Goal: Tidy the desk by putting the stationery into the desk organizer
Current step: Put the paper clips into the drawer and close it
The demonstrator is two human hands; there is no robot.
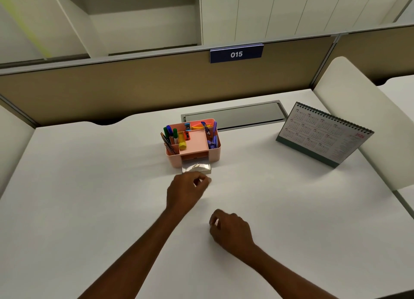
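Organizer point(215, 150) centre of desk point(89, 186); drawer point(197, 172) out front w/ paperclip point(196, 166) inside; calendar point(322, 135) to right.

A desk calendar point(322, 135) stands right of a cable hatch point(234, 115) (lid shut).

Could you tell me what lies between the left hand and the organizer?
A clear drawer, pulled out of the organizer and holding a paper clip, sits before the left hand, in the head view.

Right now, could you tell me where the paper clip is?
Head view: the paper clip lies in the clear drawer pulled from the pink organizer, mid-desk, just beyond the left hand.
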